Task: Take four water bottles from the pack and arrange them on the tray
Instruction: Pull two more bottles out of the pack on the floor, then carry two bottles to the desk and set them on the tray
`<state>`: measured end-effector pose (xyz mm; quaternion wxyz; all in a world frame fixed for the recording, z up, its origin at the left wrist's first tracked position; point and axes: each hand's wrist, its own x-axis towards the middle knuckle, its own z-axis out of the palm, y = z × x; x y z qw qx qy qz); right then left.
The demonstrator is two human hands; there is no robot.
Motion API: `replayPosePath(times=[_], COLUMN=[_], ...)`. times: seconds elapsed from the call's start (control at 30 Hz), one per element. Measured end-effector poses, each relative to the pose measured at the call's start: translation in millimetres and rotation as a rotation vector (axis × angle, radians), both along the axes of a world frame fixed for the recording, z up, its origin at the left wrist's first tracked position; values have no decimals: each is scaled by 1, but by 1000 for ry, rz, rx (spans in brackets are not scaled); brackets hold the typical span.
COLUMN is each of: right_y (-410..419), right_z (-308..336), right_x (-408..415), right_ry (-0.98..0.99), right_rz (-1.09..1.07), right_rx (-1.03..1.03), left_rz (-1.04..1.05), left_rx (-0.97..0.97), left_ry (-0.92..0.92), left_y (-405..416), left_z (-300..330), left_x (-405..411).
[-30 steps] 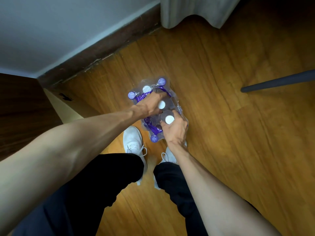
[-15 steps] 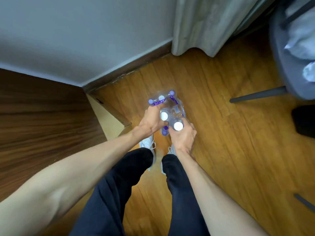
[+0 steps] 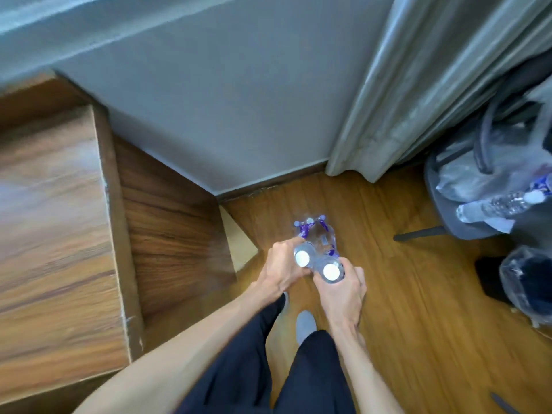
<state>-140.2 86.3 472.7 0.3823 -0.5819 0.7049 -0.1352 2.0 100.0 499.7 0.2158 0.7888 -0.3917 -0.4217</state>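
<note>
The pack of water bottles (image 3: 318, 234), clear plastic with purple labels and caps, stands on the wooden floor by the wall. My left hand (image 3: 280, 271) is closed around one clear bottle with a white cap (image 3: 302, 258). A second white-capped bottle (image 3: 331, 272) is gripped by my right hand (image 3: 343, 291). Both bottles are held upright, side by side, above and just in front of the pack. No tray is in view.
A wooden desk or cabinet (image 3: 53, 234) fills the left. A grey curtain (image 3: 418, 85) hangs at the back right. A grey chair (image 3: 466, 210) holds a lying water bottle (image 3: 498, 206) and plastic bags. A dark bag (image 3: 528, 282) sits at right.
Both hands have risen with a bottle each, away from the pack on the floor. My view has lifted too, showing more wall, the desk top and the chair.
</note>
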Motion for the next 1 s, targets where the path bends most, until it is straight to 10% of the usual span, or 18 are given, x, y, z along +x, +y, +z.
replayPosePath(times=[0.5, 1.0], right_y=[110, 340], right_z=[155, 223], right_x=[-8, 155], right_ry=[-69, -21], right_rz=[684, 1405], right_rx=[-201, -67], left_rz=[542, 1167], left_rx=[-169, 28], left_ry=[-27, -153], left_y=[203, 481], left_z=[144, 190], left_x=[-41, 30])
